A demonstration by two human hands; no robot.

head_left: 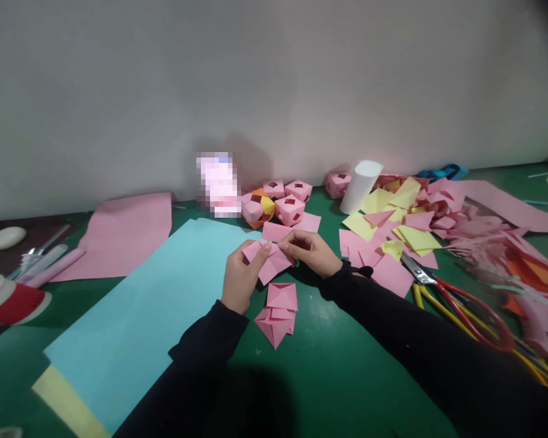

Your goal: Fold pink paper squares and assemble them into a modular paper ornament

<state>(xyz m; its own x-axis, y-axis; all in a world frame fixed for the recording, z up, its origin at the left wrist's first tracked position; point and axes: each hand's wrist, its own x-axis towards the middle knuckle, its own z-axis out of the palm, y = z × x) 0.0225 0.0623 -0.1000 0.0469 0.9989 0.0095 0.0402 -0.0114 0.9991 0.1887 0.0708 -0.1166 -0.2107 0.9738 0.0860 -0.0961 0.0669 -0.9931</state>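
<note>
A small piece of pink paper is held between my two hands above the green table. My left hand pinches its left side, thumb on top. Along the upper right edge, the thumb and fingers of my right hand are closed on the same paper. Just below lie several folded pink paper pieces, partly overlapping. Behind my hands, more pink paper rests on the table. Several pink folded paper balls with square openings sit farther back, one joined with orange and yellow. My fingertips hide part of the held paper's upper edge.
Large blue sheets lie to the left, with a pink sheet behind. Red-handled scissors and heaped pink and yellow paper are on the right. A white paper tube and a blurred-out phone-like screen stand near the wall.
</note>
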